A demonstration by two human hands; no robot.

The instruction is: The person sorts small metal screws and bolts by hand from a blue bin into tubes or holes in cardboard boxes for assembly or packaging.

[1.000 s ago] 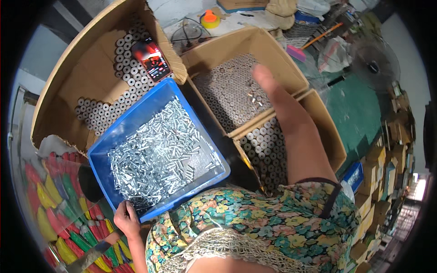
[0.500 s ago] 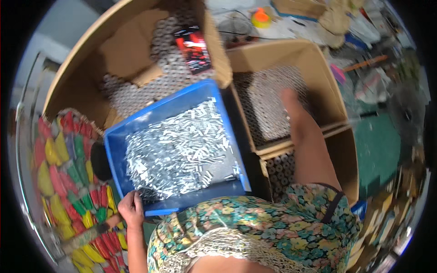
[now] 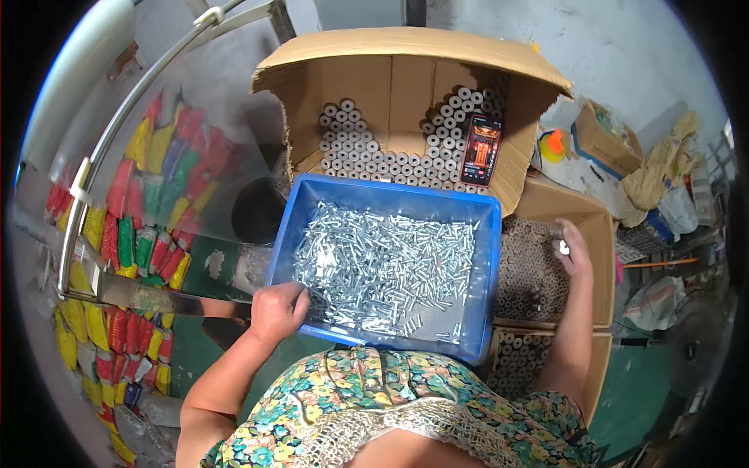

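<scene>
Blue plastic bin (image 3: 484,257) full of shiny silver screws (image 3: 382,265), left hand (image 3: 275,310) at its near left corner, fingers curled over the rim, right hand (image 3: 569,249) over a cardboard box (image 3: 597,234) of small grey tubes (image 3: 530,273), fingers pinching one small silver piece (image 3: 563,248)

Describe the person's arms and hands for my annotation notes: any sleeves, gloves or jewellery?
Both forearms are bare, and so are the left hand and right hand: no gloves, no visible watch or rings. The only clothing in view is a floral garment in green, yellow and pink, with a netted beige piece below it.
</scene>
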